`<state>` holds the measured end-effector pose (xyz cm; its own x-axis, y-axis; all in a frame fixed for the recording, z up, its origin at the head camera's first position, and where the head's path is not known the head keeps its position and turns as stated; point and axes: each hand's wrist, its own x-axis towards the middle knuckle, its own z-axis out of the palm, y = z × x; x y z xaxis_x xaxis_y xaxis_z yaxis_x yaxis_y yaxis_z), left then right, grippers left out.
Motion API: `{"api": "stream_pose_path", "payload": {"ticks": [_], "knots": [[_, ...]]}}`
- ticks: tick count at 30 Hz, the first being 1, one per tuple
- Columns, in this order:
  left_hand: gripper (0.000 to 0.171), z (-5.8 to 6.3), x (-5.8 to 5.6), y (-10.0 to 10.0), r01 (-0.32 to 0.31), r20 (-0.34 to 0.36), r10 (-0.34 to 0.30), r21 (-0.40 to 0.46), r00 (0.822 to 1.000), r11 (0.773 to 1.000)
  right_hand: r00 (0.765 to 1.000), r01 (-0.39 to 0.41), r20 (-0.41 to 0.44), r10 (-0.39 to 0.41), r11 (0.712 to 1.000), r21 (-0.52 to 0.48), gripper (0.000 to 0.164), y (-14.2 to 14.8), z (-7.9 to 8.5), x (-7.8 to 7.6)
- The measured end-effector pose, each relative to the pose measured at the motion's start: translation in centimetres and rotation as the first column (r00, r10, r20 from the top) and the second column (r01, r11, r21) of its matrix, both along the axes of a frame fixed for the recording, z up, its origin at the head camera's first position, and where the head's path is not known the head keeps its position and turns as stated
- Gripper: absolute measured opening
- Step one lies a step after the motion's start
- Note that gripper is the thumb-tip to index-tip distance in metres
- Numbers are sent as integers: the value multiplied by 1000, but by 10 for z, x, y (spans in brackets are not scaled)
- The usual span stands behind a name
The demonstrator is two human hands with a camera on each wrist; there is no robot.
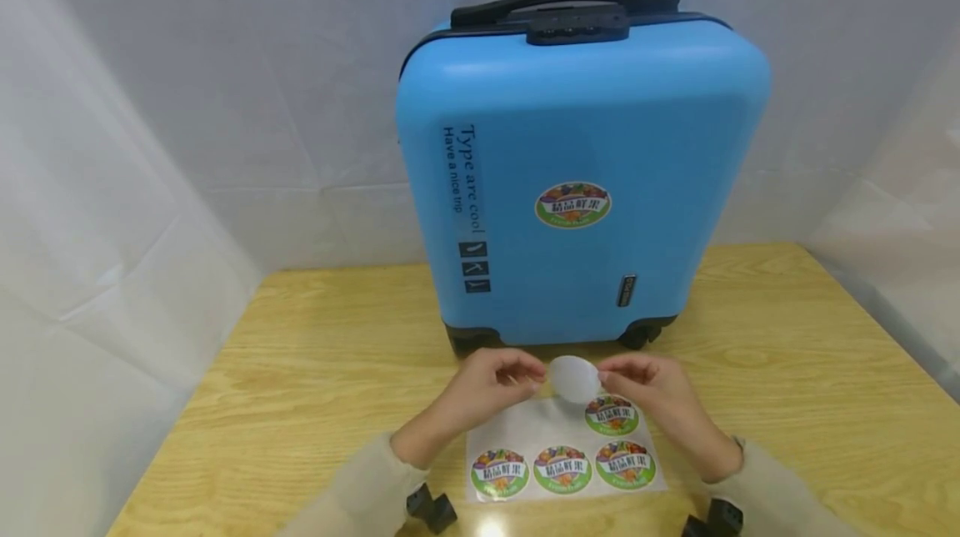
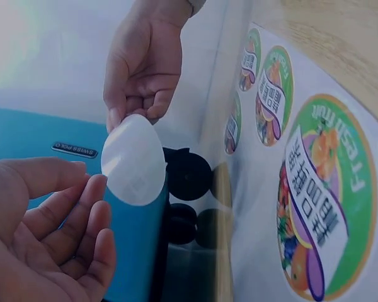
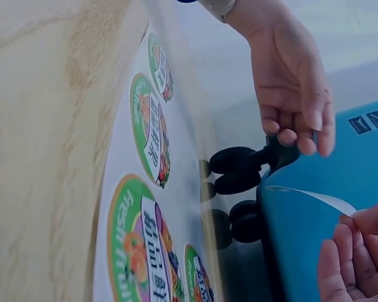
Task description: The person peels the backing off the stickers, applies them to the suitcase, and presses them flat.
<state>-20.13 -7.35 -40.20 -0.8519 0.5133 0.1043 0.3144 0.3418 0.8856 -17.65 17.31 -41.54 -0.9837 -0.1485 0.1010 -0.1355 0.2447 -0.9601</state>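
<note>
In front of the blue suitcase (image 1: 600,132), my right hand (image 1: 663,397) pinches this round sticker (image 1: 574,379) by its edge; my left hand (image 1: 482,387), empty, curls loosely. One clumsy brush could fold it.

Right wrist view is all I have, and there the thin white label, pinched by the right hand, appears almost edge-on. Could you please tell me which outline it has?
Observer: The thin white label has a rounded outline without corners, as the left wrist view shows.
Operator: Thank you. Is there any sticker on the front of the blue hard-shell suitcase?
Observer: Yes, the head view shows one oval, multicoloured fruit sticker there.
</note>
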Motion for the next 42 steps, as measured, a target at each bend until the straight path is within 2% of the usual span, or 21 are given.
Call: {"api": "stream_pose_path", "payload": {"ticks": [4,11,15,19,24,32,42], "knots": [[17,4,2,6,4,-17,-4,27,1000,1000,1000,10,-26,-10,1000,-16,18,-5,-1,0],[19,9,5,14,11,4,-11,52,1000,999,998,25,-66,-25,1000,-1,16,-13,0,5],[19,8,6,18,17,15,-18,59,1000,998,997,36,-73,-37,999,-10,17,-16,0,7],[19,8,7,21,-4,14,4,66,1000,998,996,36,-79,-39,999,-39,17,-18,1,8],[17,5,7,23,-26,6,26,65,1000,998,998,16,-58,-21,997,-76,19,-20,2,9],[15,6,8,26,-54,37,52,56,998,997,1000,7,-13,-8,997,-78,21,-25,4,10],[16,6,8,24,-62,57,56,101,997,993,1000,6,9,-6,995,-95,23,-29,6,10]]}}
